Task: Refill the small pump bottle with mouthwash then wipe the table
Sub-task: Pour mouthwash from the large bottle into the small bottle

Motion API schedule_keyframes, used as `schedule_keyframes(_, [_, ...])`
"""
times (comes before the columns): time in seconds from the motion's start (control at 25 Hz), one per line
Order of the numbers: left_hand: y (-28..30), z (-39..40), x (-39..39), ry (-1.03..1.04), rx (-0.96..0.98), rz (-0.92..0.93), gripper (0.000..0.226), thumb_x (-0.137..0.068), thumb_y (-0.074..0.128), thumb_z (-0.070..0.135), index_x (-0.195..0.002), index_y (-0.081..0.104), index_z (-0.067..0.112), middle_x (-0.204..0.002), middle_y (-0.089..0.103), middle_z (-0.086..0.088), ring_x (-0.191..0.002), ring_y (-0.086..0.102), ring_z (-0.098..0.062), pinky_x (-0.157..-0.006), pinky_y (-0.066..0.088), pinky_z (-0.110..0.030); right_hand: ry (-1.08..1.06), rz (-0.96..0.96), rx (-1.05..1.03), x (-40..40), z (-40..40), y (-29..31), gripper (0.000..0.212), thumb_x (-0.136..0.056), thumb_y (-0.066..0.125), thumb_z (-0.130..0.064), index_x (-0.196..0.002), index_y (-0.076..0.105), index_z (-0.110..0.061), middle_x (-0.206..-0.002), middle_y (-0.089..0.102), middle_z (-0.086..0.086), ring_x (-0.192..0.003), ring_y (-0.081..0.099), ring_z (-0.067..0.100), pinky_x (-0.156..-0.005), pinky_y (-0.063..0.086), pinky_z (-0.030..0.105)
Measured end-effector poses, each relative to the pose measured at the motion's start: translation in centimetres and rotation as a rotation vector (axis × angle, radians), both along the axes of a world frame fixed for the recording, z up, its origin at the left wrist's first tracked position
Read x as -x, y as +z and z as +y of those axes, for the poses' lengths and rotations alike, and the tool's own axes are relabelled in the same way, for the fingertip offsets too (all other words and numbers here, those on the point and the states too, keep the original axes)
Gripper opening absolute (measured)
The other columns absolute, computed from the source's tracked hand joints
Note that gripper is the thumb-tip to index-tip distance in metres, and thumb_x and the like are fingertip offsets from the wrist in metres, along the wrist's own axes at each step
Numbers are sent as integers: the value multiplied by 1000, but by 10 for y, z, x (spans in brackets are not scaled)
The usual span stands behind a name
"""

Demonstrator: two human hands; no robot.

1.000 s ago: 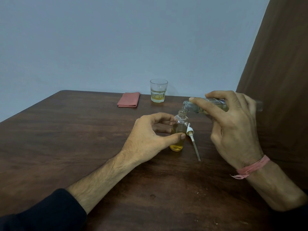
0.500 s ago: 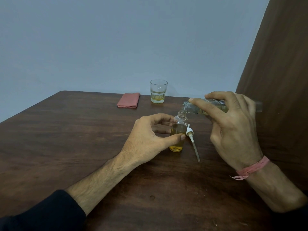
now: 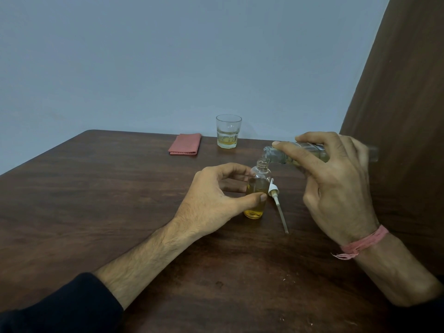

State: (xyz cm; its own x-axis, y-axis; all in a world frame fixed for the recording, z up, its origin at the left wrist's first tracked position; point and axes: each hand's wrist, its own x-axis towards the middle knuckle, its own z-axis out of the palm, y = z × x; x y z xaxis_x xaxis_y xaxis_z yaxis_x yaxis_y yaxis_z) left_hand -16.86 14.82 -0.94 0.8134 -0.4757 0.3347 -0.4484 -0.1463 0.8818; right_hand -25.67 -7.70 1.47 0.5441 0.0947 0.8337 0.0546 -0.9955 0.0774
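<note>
A: Hands?
B: Left hand grips the small bottle, thumb in front, fingers behind. Right hand is closed around the big bottle, held above the table.
A: Small bottle position?
B: Upright on the table between the hands, amber liquid roughly two-thirds up. Pump lies flat just right of it.
A: Change from a second ago?
B: None apparent; both grips and the tilt match.
A: Axes?
B: Big bottle near horizontal, mouth left, over the small bottle's neck. Small bottle's axis vertical, neck up. Pump tube points toward the camera.
A: Beyond?
B: Glass and folded cloth at the far edge.
</note>
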Motion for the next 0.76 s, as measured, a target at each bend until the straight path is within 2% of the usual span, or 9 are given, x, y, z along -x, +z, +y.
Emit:
schedule_keyframes(0.56, [0, 0, -1, -3, -3, -8, 45, -82, 101, 38, -122, 82, 33, -113, 87, 16, -107, 83, 1, -95, 66, -19, -3, -5, 5, -1, 0, 0, 91, -75, 74, 18, -149, 67, -35, -137, 65, 8, -123, 62, 36, -112, 36, 56])
schedule_keyframes(0.76, [0, 0, 0, -2, 2, -8, 44, -82, 101, 37, -122, 82, 33, -112, 87, 15, -106, 83, 1, -91, 64, -14, 0, -2, 10, 0, 0, 0, 91, -75, 74, 17, -149, 67, -34, -137, 65, 9, -123, 61, 36, -113, 35, 56])
